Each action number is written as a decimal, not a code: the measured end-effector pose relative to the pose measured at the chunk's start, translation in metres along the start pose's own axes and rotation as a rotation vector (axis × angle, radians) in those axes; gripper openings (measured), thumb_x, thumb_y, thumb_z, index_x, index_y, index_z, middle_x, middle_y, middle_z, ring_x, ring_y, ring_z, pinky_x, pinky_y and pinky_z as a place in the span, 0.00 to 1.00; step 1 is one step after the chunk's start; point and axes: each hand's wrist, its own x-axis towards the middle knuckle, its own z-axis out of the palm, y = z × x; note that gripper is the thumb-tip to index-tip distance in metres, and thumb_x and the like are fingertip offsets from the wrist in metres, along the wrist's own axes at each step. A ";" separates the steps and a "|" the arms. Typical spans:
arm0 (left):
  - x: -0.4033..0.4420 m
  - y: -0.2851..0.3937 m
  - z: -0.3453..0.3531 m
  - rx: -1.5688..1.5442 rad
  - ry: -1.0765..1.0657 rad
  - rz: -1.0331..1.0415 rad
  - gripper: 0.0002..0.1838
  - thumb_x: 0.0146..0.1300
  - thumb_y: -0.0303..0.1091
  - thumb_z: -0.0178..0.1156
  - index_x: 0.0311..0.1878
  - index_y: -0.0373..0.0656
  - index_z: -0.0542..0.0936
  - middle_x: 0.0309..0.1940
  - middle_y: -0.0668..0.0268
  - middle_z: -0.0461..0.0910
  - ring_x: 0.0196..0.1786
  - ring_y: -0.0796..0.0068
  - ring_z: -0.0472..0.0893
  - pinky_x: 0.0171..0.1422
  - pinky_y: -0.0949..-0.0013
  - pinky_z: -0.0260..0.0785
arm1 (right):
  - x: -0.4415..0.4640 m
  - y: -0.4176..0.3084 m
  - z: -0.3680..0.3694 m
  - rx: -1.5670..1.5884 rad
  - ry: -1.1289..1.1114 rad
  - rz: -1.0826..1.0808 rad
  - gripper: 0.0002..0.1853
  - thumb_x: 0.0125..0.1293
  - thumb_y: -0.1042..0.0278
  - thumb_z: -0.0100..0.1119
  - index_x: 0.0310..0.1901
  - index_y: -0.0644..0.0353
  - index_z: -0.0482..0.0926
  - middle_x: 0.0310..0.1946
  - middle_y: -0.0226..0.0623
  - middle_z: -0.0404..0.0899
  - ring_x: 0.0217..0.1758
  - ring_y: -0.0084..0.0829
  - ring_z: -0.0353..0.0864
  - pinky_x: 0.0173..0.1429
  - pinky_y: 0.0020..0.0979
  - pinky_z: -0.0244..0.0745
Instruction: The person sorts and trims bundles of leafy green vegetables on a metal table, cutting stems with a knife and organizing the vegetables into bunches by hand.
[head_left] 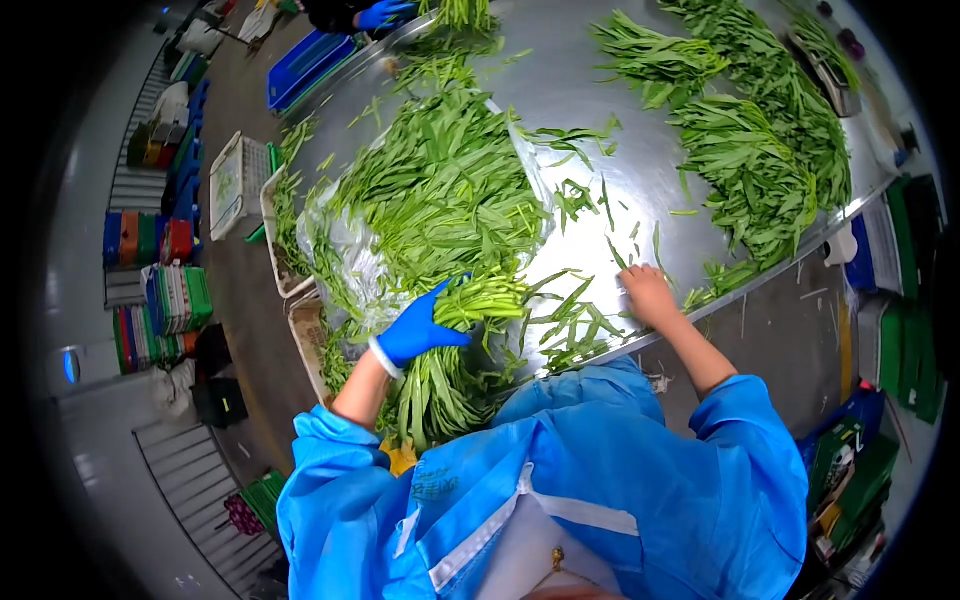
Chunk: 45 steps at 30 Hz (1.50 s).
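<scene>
My left hand (418,330), in a blue glove, is closed around a bunch of water spinach (485,300). The cut stems point right and the leaves hang down toward my apron. Just beyond it, a large heap of loose water spinach (450,190) lies on a clear plastic sheet (358,262) on the metal table (585,225). My right hand (648,295) is bare and low over the tabletop, its fingertips closed on one narrow leaf (616,254). Scattered leaves (575,325) lie between my two hands.
Bundles of water spinach (750,165) are laid along the table's right side. Crates with greens (284,240) stand against the left edge. A blue tub (308,68) and a white basket (238,185) are farther left. Another person's gloved hand (384,14) shows at the top.
</scene>
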 end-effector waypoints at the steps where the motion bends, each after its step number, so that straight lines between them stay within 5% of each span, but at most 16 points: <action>1: 0.002 -0.010 0.005 -0.049 0.046 0.052 0.45 0.46 0.22 0.71 0.70 0.37 0.61 0.60 0.64 0.73 0.61 0.74 0.71 0.67 0.68 0.61 | -0.004 0.000 0.004 -0.006 0.000 0.018 0.20 0.46 0.75 0.62 0.45 0.61 0.74 0.42 0.43 0.74 0.49 0.46 0.72 0.55 0.43 0.68; 10: 0.026 -0.075 0.049 -0.566 0.374 -0.101 0.27 0.49 0.24 0.67 0.57 0.38 0.76 0.46 0.64 0.81 0.46 0.71 0.80 0.51 0.68 0.73 | -0.018 -0.063 -0.062 0.620 0.076 0.213 0.16 0.51 0.78 0.57 0.44 0.67 0.74 0.39 0.48 0.73 0.44 0.47 0.75 0.48 0.39 0.72; 14: 0.027 -0.092 0.054 -0.598 0.384 -0.097 0.26 0.49 0.23 0.65 0.55 0.37 0.77 0.48 0.63 0.81 0.48 0.71 0.80 0.54 0.68 0.72 | -0.012 -0.124 -0.102 0.613 0.090 -0.218 0.17 0.58 0.74 0.60 0.50 0.61 0.73 0.39 0.43 0.75 0.39 0.44 0.78 0.43 0.38 0.75; 21: 0.037 -0.107 0.063 -0.490 0.442 -0.032 0.28 0.47 0.22 0.66 0.56 0.36 0.75 0.48 0.63 0.81 0.50 0.71 0.78 0.57 0.69 0.69 | 0.015 -0.173 -0.081 0.266 0.198 -0.379 0.17 0.60 0.68 0.60 0.51 0.51 0.73 0.28 0.31 0.71 0.24 0.29 0.78 0.24 0.30 0.72; 36: 0.024 -0.097 0.091 -0.438 0.524 -0.179 0.19 0.46 0.24 0.67 0.45 0.33 0.81 0.38 0.63 0.83 0.40 0.73 0.80 0.47 0.69 0.72 | 0.032 -0.190 -0.034 0.174 -0.067 -0.212 0.11 0.58 0.76 0.51 0.44 0.61 0.69 0.24 0.45 0.78 0.26 0.45 0.81 0.25 0.41 0.75; 42: -0.028 -0.092 0.016 -0.684 0.717 0.009 0.19 0.47 0.24 0.68 0.46 0.35 0.81 0.38 0.64 0.83 0.40 0.73 0.81 0.47 0.69 0.74 | -0.027 -0.098 0.008 0.181 -0.416 -0.059 0.16 0.60 0.70 0.54 0.51 0.59 0.72 0.27 0.51 0.80 0.30 0.52 0.81 0.33 0.50 0.75; 45: -0.049 -0.052 -0.001 -0.370 0.866 0.204 0.20 0.49 0.21 0.67 0.49 0.35 0.78 0.41 0.64 0.83 0.41 0.74 0.81 0.49 0.69 0.73 | -0.023 -0.085 -0.024 0.296 -0.385 -0.113 0.22 0.58 0.61 0.62 0.53 0.56 0.72 0.30 0.51 0.80 0.33 0.52 0.80 0.36 0.49 0.75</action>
